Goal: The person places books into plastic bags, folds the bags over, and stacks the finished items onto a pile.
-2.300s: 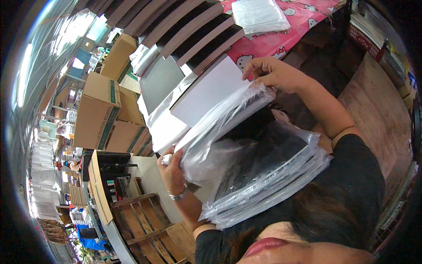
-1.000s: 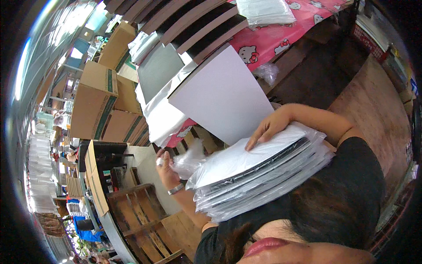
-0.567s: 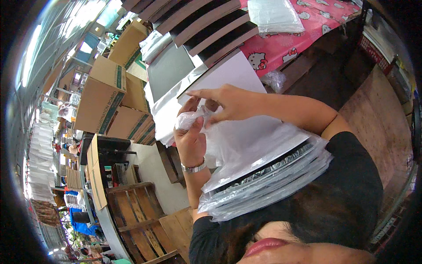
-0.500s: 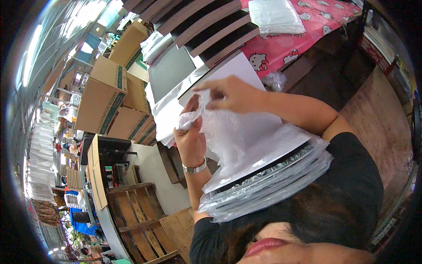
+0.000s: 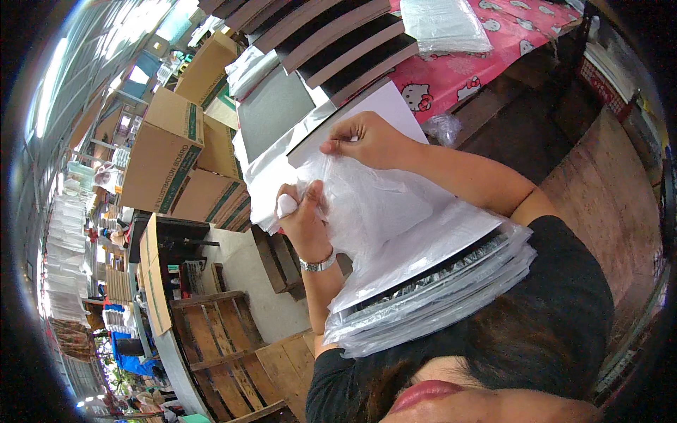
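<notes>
My left hand (image 5: 308,220), with a metal-band watch at the wrist, is closed round a bunched part of a thin clear plastic bag (image 5: 374,201). My right hand (image 5: 370,139) pinches the bag's upper edge, thumb against fingers, a little farther off and to the right. Between the hands the film is drawn up in wrinkles. The rest of it spreads over a white board (image 5: 441,236). Under that board, close to my body, lies a stack of plastic-wrapped boards (image 5: 437,292) with a dark layer near its top.
Dark boards with brownish edges (image 5: 352,60) lie staggered at the far side, beside a grey board (image 5: 275,106). A pink patterned cloth (image 5: 486,70) carries a packet of clear plastic (image 5: 444,27). Cardboard boxes (image 5: 162,151) stand left, above a wooden pallet (image 5: 218,345).
My hands have moved apart. The left has come down slightly and closed on the gathered plastic; the right has moved up and right, with film stretched between them.
</notes>
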{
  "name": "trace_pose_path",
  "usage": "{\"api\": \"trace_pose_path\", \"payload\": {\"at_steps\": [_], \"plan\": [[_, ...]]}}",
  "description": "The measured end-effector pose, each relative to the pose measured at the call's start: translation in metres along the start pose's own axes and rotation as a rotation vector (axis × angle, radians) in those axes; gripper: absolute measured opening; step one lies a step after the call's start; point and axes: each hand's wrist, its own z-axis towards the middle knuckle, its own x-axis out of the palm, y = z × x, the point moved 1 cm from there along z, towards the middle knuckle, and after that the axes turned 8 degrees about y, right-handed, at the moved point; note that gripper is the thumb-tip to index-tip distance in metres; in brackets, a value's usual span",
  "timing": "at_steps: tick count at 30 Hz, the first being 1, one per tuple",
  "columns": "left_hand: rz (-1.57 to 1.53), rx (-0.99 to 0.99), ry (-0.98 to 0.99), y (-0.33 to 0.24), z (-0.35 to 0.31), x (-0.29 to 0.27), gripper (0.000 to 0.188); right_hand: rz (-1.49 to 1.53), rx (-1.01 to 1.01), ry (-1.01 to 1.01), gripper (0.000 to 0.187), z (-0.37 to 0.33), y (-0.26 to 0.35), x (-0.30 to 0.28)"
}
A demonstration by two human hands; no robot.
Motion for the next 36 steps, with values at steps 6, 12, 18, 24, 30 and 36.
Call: {"api": "trace_pose_path", "payload": {"at_steps": [6, 12, 18, 24, 30, 36], "plan": [[-0.153, -0.077, 0.131, 0.005, -0.002, 0.003, 0.027, 0.463, 0.202, 0.110, 0.016, -0.011, 0.005, 0.010], [-0.436, -0.357, 0.224, 0.010, -0.037, -0.082, 0.027, 0.361, -0.162, 0.752, 0.012, -0.061, 0.000, -0.020], [-0.432, -0.185, 0.264, 0.008, -0.064, -0.092, 0.036, 0.450, 0.310, 0.505, 0.018, -0.060, -0.011, -0.069], [0.037, -0.487, 0.632, 0.035, -0.075, -0.073, 0.051, 0.741, -0.097, 0.103, 0.021, -0.061, -0.006, -0.082], [-0.468, -0.212, 0.227, -0.004, -0.063, -0.098, 0.039, 0.153, 0.310, 0.644, 0.023, -0.076, -0.001, -0.069], [0.027, -0.377, 0.702, 0.045, -0.068, -0.058, 0.028, 0.205, -0.070, 0.007, 0.028, -0.080, -0.023, -0.093]]}}
